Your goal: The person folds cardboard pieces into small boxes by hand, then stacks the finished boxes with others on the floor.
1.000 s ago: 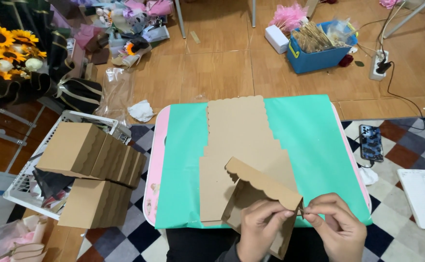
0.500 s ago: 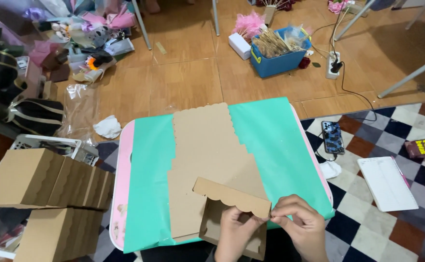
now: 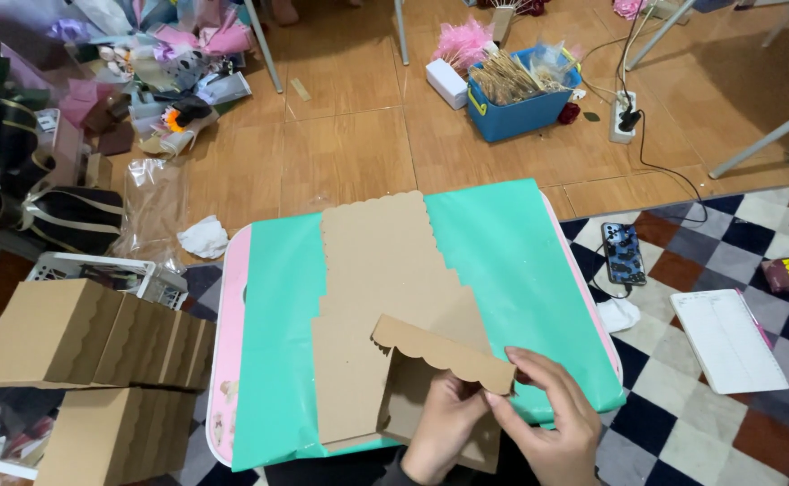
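A brown cardboard piece with a scalloped edge (image 3: 439,346) stands partly folded up at the near edge of a small pink table with a teal sheet (image 3: 520,261) over it. My left hand (image 3: 444,427) grips the folded cardboard from below. My right hand (image 3: 552,423) pinches its scalloped flap at the right end. Under it lies a flat cardboard cut-out with a scalloped top (image 3: 381,270), spread across the middle of the teal sheet.
Folded scalloped cardboard boxes (image 3: 97,337) are stacked on a white basket at the left. A phone (image 3: 622,254) on a cable, a white notepad (image 3: 725,340) and a tissue lie on the checkered floor at right. A blue bin (image 3: 520,94), a power strip and craft clutter sit farther back.
The view has shifted, so the table now sits more to the right of the frame. Both hands stay on the folded cardboard, and the scalloped flap stands about as before.
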